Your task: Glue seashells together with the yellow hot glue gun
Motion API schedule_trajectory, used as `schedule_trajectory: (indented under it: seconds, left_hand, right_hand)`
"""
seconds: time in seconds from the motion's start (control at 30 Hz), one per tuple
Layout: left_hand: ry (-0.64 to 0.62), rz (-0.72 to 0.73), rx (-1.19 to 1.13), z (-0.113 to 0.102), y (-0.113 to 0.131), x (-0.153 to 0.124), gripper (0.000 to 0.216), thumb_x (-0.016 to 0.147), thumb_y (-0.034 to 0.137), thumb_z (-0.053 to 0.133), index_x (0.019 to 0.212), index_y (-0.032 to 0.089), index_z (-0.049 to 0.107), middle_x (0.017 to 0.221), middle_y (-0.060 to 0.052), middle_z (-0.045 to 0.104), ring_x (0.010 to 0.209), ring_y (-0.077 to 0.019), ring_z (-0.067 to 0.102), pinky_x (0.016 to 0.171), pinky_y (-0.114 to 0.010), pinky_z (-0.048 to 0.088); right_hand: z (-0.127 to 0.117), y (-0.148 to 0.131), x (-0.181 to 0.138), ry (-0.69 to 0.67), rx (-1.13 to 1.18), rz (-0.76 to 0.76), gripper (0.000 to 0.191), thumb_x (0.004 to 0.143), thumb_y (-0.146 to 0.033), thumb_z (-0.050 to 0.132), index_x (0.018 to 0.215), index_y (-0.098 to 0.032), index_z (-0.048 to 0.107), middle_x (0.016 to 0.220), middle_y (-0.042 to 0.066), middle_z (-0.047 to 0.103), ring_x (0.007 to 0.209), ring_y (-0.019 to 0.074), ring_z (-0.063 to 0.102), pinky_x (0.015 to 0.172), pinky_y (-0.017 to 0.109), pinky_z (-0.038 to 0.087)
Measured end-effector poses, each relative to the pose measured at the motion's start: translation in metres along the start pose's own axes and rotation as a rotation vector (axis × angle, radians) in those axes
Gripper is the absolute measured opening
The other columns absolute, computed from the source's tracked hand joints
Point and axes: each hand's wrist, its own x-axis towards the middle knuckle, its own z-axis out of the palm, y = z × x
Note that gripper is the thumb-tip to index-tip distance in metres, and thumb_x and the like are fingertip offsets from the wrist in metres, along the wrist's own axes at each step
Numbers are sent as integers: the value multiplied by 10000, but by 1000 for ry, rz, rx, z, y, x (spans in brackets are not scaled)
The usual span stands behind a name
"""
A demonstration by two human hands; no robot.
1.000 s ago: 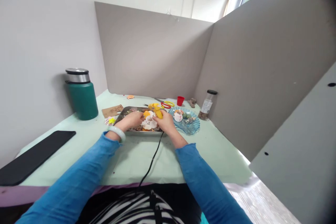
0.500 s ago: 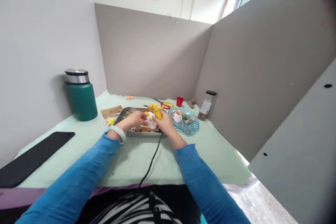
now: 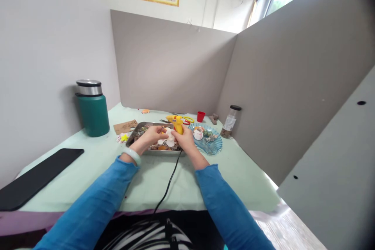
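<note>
In my right hand [image 3: 184, 137] is a yellow hot glue gun [image 3: 176, 123], its nozzle pointing left and its black cord [image 3: 169, 183] trailing down toward me. A white flower-like piece [image 3: 170, 139], seemingly made of shells, is at my right fingertips, between the two hands. My left hand [image 3: 151, 135] is closed in a pinch just left of that piece; whatever is between its fingers is too small to make out. Both hands are over a metal tray [image 3: 152, 152] of mixed shells, which they partly hide.
Right of the tray lies a blue glass dish [image 3: 215, 147] with shells. Behind are a red cup [image 3: 200, 116], scissors [image 3: 187, 120] and a jar [image 3: 231, 122]. To the left stand a green bottle [image 3: 93, 115], a brown card [image 3: 125, 126] and a black mat [image 3: 38, 177]. Grey panels [image 3: 172, 62] surround the table.
The white piece now shows more plainly between my hands. The glue gun is a little more upright, still in my right hand. My view has shifted slightly.
</note>
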Motion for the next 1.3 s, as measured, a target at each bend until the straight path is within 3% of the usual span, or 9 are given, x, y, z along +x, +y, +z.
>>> schedule_trajectory:
  seconds: [0.2,0.33,0.53,0.7,0.83,1.03,1.2,1.3]
  left_hand:
    - [-87,-7,-96,3,-4,-5,359,645,477,724,720,158,577,547,52,478,416,-66,338,402,-230,259]
    - [-26,-18,-48,0,-4,-7,386,621,492,741,713,146,596,523,56,447,417,-65,320,393,-228,252]
    - [-3,28,-130,2,1,-11,473,607,480,754,910,133,648,629,44,514,454,-69,372,405,-216,286]
    - [132,17,-149,5,2,-10,429,622,511,700,805,132,617,606,48,484,447,-63,350,418,-218,266]
    - [90,56,-19,3,-1,-7,341,644,471,669,710,149,579,572,49,456,472,-77,365,430,-218,259]
    - [90,73,-32,7,7,-12,415,740,584,593,658,194,476,559,52,414,472,-99,405,425,-232,299]
    - [161,-9,-212,9,15,-16,354,807,508,550,671,211,411,550,72,350,444,-83,362,425,-227,330]
    - [87,-11,-285,7,14,-17,267,759,423,619,769,187,496,577,71,397,451,-76,350,428,-220,340]
  right_hand:
    - [0,-12,-6,-10,261,113,187,708,-204,593,866,-218,495,506,-61,589,426,138,559,453,248,509]
    - [0,-13,-6,26,315,115,212,704,-191,593,890,-205,492,508,-62,596,436,132,566,468,252,537]
    - [3,-11,-6,-11,330,144,252,685,-177,613,909,-202,500,559,-56,603,487,142,610,488,258,558]
    - [3,-10,-7,-59,303,122,288,668,-229,670,905,-197,510,653,-47,599,520,131,615,404,207,483]
    - [1,-8,-6,-23,217,67,272,681,-295,695,865,-195,522,598,-64,552,486,105,558,354,164,388]
    - [3,-9,-6,-25,312,127,300,643,-211,670,902,-184,520,663,-53,587,502,115,590,390,203,476]
    - [2,-10,-6,-18,383,110,303,642,-203,679,898,-190,519,638,-63,585,490,107,586,428,216,520]
    - [2,-11,-6,-18,397,106,309,642,-202,685,903,-188,520,638,-55,598,496,111,592,433,223,531]
